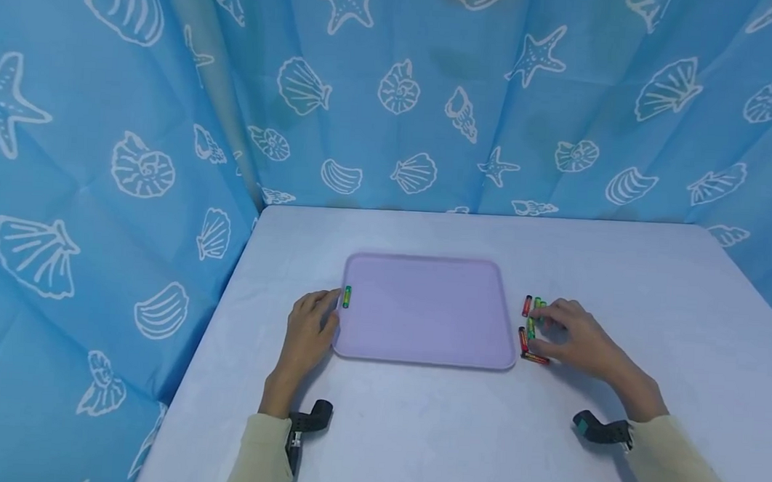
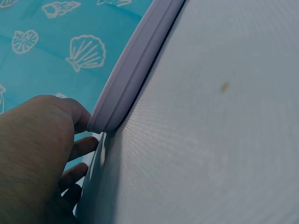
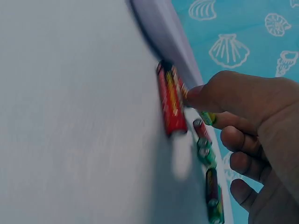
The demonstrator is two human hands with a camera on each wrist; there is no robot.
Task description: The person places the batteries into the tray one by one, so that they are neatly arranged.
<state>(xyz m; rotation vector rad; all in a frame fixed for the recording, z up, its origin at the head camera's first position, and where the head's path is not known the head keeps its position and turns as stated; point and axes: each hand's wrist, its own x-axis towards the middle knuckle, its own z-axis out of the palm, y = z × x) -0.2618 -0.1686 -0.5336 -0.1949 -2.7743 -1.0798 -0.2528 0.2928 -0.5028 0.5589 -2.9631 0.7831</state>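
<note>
**A:** ok, head view, how are the hands sitting?

**B:** Left hand (image 1: 307, 328) is up against the left side of the lilac tray (image 1: 421, 312), where one green battery (image 1: 347, 297) lies just inside the rim. Right hand (image 1: 574, 340) reaches over the loose batteries (image 1: 523, 340) just beside the tray's right side, thumb and index apart.

**A:** and the room?

**B:** White table (image 1: 428, 432), blue curtain (image 1: 372, 138) with white shells and starfish.

**A:** left wrist?

**B:** Thumb at the tray rim, other fingers loose and spread, not wrapped round anything. Brownish spot (image 2: 224, 87) on the table.

**A:** right wrist?

**B:** Thumb and index are right at the batteries, tbh can't tell if they're actually pinching one. A red battery (image 3: 171, 100) sits closest to the camera.
</note>
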